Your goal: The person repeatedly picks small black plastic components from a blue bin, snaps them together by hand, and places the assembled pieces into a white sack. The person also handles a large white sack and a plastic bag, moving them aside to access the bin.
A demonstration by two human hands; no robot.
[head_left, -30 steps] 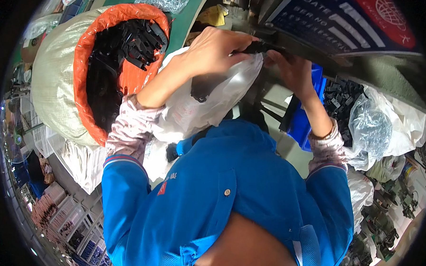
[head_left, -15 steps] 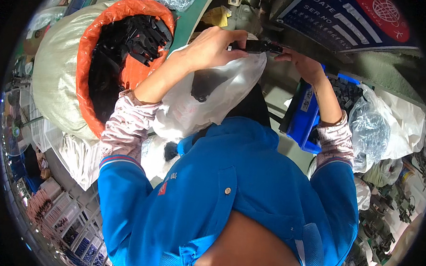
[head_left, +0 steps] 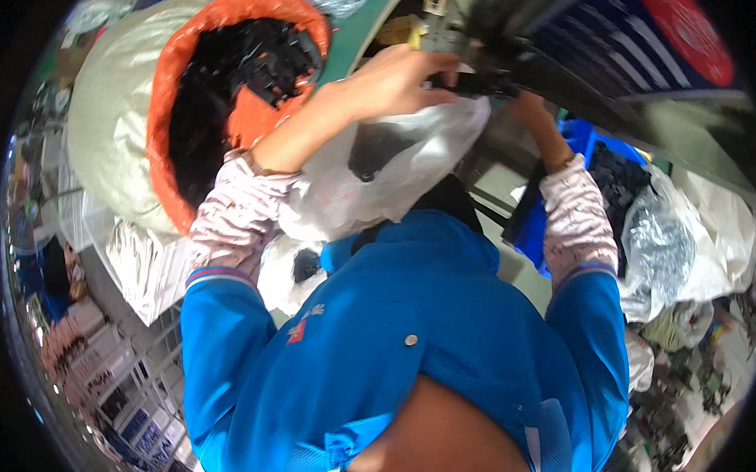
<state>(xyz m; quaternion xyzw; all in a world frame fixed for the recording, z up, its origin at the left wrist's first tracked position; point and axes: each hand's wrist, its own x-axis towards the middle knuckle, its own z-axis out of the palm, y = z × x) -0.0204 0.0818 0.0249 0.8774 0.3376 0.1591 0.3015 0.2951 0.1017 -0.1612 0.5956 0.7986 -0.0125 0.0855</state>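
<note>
My left hand (head_left: 399, 81) is closed, thumb and fingers pinching one end of a long black plastic part (head_left: 477, 85). The part lies across the front of a dark machine (head_left: 695, 127). Close to the part's other end is my right hand (head_left: 530, 116); motion blur and shadow hide its fingers, so its grip cannot be made out. Beneath my left hand hangs a white plastic bag (head_left: 414, 174) with a few dark pieces showing inside. Left of that forearm, a pale woven sack with an orange lining (head_left: 170, 134) holds many black plastic parts (head_left: 271, 67).
A blue bin (head_left: 532, 234) of small black parts stands beside my right forearm. Clear plastic bags (head_left: 660, 248) lie farther right. The machine carries a blue and red plate (head_left: 631, 45). A green tabletop (head_left: 366, 29) runs behind the sack, and white stacked items (head_left: 145, 268) sit at left.
The view has shifted slightly and blurred. My right hand has moved a little left, its forearm now covering part of the blue bin. My left hand keeps its pinch on the black plastic part.
</note>
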